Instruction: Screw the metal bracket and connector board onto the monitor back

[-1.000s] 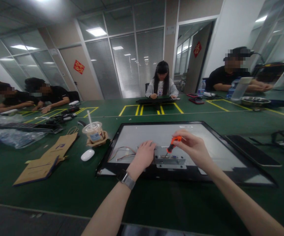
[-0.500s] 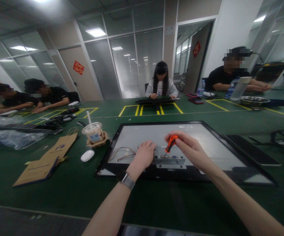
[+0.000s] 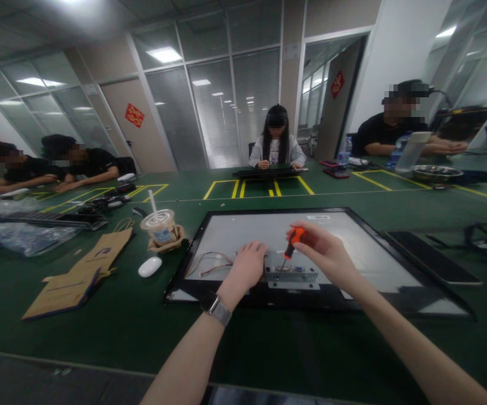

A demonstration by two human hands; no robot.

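**Q:** State the condition of each grip.

**A:** Right hand (image 3: 323, 253): grip closed on the orange handle of the screwdriver (image 3: 293, 241), pinched between the fingertips. Left hand (image 3: 247, 264): grip slack and holding nothing, palm down on the screen panel (image 3: 243, 230).

**Q:** Where is the screwdriver, and why is it tilted?

**A:** It is above the metal bracket (image 3: 294, 277), near the panel's 6 o'clock edge. The handle leans toward 1 o'clock and the tip points down at the bracket's top face. Contact cannot be confirmed. The tilt probably gives a clear line of sight to the tip.

**Q:** Why is the left hand placed there?

**A:** It lies at the bracket's 9 o'clock, touching it or just beside it, and likely steadies the panel. Loose wires (image 3: 209, 264) run at the hand's 9 o'clock.

**Q:** List the containers and their contents.

**A:** A lidded plastic cup (image 3: 160, 225) with a straw stands at the panel's 10 o'clock in a brown paper holder. It holds a pale drink. A metal bowl (image 3: 436, 173) sits well apart at 2 o'clock on the table (image 3: 99, 332). Its contents cannot be seen.
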